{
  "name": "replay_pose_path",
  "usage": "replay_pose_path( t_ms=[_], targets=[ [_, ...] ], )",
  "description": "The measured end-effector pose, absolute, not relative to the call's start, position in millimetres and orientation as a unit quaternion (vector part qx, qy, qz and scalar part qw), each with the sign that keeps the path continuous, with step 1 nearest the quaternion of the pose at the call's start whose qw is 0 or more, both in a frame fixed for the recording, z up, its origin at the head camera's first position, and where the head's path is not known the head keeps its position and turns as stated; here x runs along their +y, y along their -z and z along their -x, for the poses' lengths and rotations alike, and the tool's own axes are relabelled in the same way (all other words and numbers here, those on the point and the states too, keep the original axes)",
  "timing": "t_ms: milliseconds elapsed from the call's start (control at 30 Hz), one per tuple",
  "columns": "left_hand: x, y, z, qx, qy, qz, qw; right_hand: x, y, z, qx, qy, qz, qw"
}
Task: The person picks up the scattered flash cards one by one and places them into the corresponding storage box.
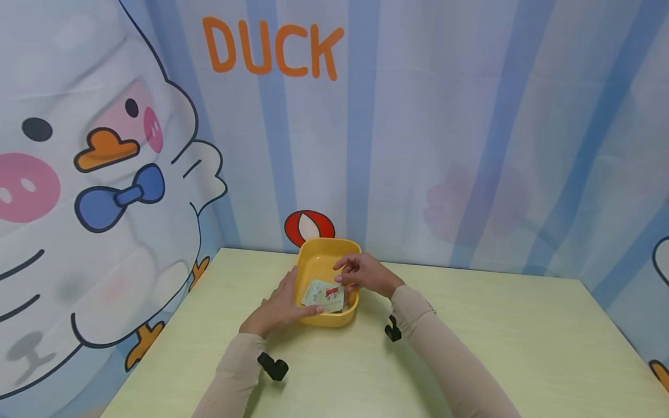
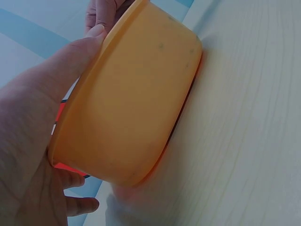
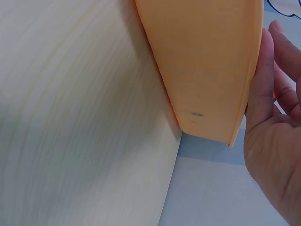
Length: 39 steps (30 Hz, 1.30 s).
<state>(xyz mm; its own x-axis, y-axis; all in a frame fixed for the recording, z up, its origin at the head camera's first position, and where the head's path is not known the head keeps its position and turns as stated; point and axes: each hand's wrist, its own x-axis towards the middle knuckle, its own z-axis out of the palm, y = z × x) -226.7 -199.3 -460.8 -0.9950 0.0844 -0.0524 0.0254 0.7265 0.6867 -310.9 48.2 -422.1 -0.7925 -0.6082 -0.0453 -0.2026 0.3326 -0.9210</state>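
A yellow plastic tub (image 1: 308, 320) stands near the back of the table. My left hand (image 1: 278, 306) grips its left side, thumb over the front rim and fingers along the outer wall. In the left wrist view, the tub's outer wall (image 2: 127, 103) fills the middle. Inside the tub lies a pale green card (image 1: 323, 295) with a red print, over something brownish at the right edge. My right hand (image 1: 370, 273) reaches over the right rim, fingers bent above the card with a gap between thumb and forefinger. In the right wrist view, its thumb (image 3: 261, 80) lies beside the rim.
The pale yellow table (image 1: 502, 337) extends to both sides of the tub. A cloth backdrop (image 1: 407, 145) with a duck print hangs directly behind the table's far edge. A black mount (image 1: 274, 367) sits at the left wrist, and another black mount (image 1: 393, 329) at the right.
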Motion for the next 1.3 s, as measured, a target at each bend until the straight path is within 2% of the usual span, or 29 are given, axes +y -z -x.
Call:
replay_pose_path(
  t_ms=[1300],
  targets=[
    [-196.3,461.9,226.7,0.934,-0.353,-0.021,0.041,74.8,418.0,309.6,0.756,0.546,0.28,0.23]
  ],
)
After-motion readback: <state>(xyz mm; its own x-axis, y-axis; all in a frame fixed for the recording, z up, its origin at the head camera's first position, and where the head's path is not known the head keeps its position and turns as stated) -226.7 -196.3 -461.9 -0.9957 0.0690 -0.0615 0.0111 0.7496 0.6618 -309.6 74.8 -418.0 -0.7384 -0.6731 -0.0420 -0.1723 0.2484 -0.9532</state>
